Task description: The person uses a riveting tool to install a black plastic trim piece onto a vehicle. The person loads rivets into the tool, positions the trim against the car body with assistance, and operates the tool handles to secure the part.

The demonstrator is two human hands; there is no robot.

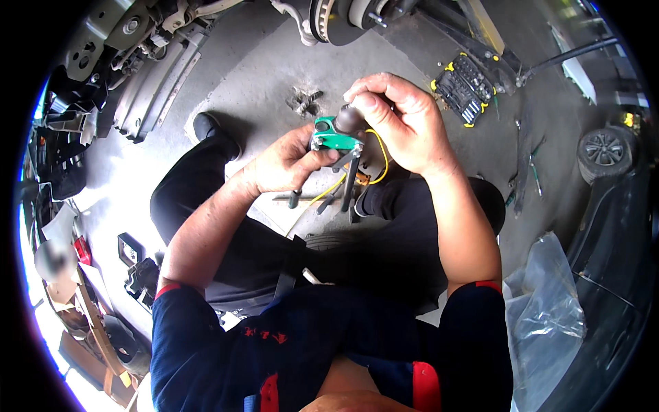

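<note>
My left hand [292, 161] is closed around a green metal part [338, 141] that looks like a ball joint, with bolts at its corners and a dark rounded boot [350, 119] on top. The thumb lies along its near edge. My right hand [405, 123] comes from the right, thumb and fingers curled at the boot's top; the exact contact is partly hidden. Below the part, dark rod-like pieces [349, 184] and a yellow cable [384, 154] show between my legs.
An open black-and-yellow tool case [465, 89] lies on the floor at the far right. A brake disc [329, 20] hangs at the far edge. Car underbody parts [161, 79] stand at the far left. Clear plastic sheeting [546, 316] lies near right, beside a dark car panel [607, 275].
</note>
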